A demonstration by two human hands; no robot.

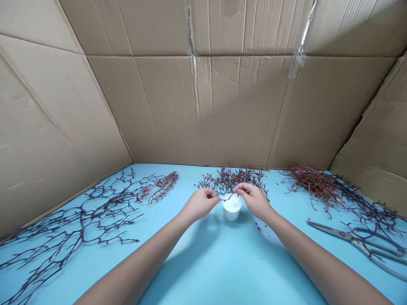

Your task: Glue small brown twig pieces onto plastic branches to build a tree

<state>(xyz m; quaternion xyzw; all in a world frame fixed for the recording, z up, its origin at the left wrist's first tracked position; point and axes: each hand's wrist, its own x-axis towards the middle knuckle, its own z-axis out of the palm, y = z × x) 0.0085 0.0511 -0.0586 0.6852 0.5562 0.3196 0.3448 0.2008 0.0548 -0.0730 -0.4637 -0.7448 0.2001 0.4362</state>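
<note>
A thin dark twig (pixel 228 197) stretches between my two hands, just above a small white cup (pixel 232 210). My left hand (pixel 201 204) pinches its left end between thumb and fingers. The other end is pinched by my right hand (pixel 253 200), to the right of the cup. White material fills the cup up to its rim. Right behind the hands lies a pile of reddish-brown branched twigs (pixel 233 176), partly hidden by the right hand.
Large dark branches (pixel 82 220) and a small reddish bunch (pixel 163 186) spread over the blue table (pixel 222 271) at left. At right lie a heap of brown stems (pixel 313 184), dark twigs (pixel 365 205) and metal scissors (pixel 349 236). Cardboard walls (pixel 165 106) enclose the back and sides.
</note>
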